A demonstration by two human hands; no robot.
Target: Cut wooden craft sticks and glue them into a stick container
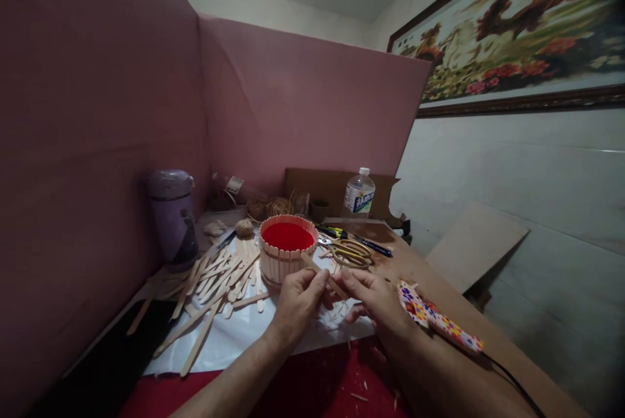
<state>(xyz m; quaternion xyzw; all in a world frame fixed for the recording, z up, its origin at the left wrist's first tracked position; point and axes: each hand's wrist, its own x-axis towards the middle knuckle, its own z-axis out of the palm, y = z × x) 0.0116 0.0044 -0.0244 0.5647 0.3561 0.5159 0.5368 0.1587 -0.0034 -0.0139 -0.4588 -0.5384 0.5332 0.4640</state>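
The left hand (pixel 297 301) and right hand (pixel 375 295) pinched a wooden stick (pixel 311 263), apparently working it, the next move seemingly calling for steady control.

The tub (pixel 280 266) stands on the sheet (pixel 247 333). Left of it spread the sticks (pixel 219 278); farther left stands the flask (pixel 173 216). Behind it and just left sits the twine ball (pixel 245 228); farther behind it are the twine coils (pixel 280 208) and the cardboard (pixel 317 180). The bottle (pixel 359 196) is behind and right of it, the scissors (pixel 354 253) right, the glue gun (pixel 439 321) farther right and nearer. Before it, the held stick (pixel 316 265) lies between left hand (pixel 300 299) and right hand (pixel 377 295)
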